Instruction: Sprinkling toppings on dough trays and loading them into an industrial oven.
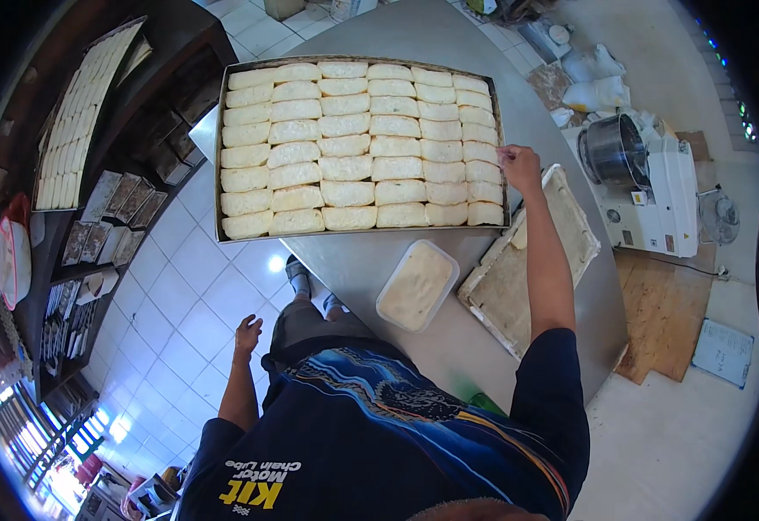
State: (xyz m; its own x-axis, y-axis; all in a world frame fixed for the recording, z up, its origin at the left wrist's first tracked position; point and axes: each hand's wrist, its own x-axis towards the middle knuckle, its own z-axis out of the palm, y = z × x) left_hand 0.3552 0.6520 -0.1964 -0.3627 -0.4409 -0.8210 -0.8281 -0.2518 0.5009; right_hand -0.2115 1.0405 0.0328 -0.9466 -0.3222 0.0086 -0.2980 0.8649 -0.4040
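A large rectangular baking tray point(397, 229) lies on the metal table point(349, 265), jutting past its left edge. Pale, oblong dough pieces point(345, 143) fill it in tight rows. At the tray's right rim is my right hand point(520, 165), its fingers closed on the edge beside the last column. My left hand point(247, 333) hangs low on the left, away from the table, over the tiled floor. Its fingers are loosely bent and apart, with nothing in them. Nearer to me stands a white plastic tub point(418, 286) with a pale, smooth mass inside.
Under my right forearm lies a shallow, flour-stained tray point(499, 293). A dark rack point(184, 43) on the left bears another tray of dough pieces point(80, 122) and several baking tins point(123, 198). On the right stand a white mixer point(666, 204) with a steel bowl point(614, 148) and some sacks point(596, 91).
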